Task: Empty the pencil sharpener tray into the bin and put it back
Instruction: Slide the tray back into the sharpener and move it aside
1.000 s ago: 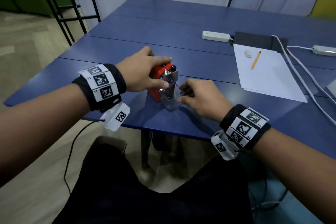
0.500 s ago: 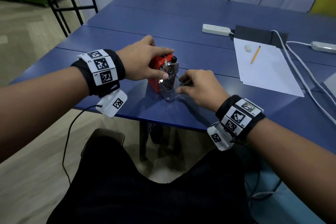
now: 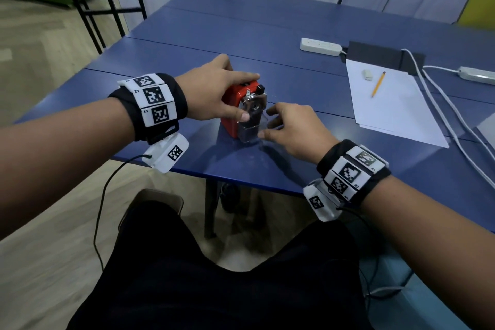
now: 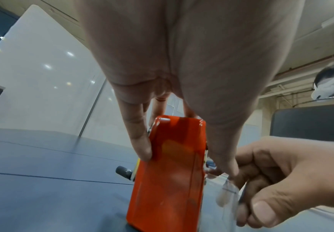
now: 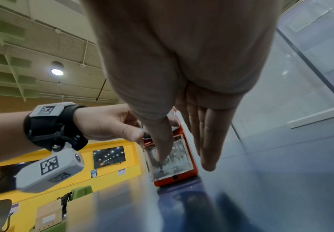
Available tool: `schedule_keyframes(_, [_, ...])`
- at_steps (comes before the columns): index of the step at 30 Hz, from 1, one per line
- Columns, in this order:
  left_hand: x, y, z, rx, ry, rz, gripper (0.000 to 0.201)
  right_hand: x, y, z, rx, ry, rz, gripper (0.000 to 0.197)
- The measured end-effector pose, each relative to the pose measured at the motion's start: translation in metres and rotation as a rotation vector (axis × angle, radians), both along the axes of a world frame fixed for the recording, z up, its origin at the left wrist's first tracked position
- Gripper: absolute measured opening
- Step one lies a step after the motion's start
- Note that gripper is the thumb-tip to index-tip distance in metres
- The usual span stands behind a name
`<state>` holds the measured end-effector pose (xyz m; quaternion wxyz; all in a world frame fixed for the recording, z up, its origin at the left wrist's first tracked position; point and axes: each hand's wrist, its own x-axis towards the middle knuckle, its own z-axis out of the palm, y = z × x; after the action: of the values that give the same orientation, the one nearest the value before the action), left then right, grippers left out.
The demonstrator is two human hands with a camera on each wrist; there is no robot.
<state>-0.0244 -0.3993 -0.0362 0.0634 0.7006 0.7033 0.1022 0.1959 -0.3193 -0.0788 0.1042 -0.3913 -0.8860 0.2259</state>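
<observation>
Since a second ago our right hand (image 3: 292, 131) eased off a bit, still pinching the clear tray (image 3: 247, 132) seated in the sharpener's (image 3: 235, 107) front; left hand (image 3: 211, 96) clamps its top. Tray's light, slippery plastic, so pinch its side walls

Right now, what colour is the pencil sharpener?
Bright orange-red, the pencil sharpener shows best in the left wrist view.

Legible text: none you could read. Wristband tags (image 3: 153, 100) carried black-and-white square codes; tiny characters beside them stayed too small.
</observation>
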Motion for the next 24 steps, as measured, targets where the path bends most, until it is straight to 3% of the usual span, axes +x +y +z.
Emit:
schedule_keyframes(3, [-0.002, -0.001, -0.003, -0.013, 0.022, -0.02, 0.103, 0.001, -0.001, 0.003, -0.028, -0.035, 0.055, 0.078])
schedule_keyframes(8, [0.0, -0.002, -0.01, 0.009, 0.068, 0.005, 0.105, -0.011, 0.005, 0.002, -0.071, 0.065, 0.135, 0.069])
schedule_keyframes(24, [0.001, -0.004, -0.011, 0.035, 0.117, 0.025, 0.103, -0.031, 0.021, -0.002, 0.027, 0.065, 0.045, 0.048])
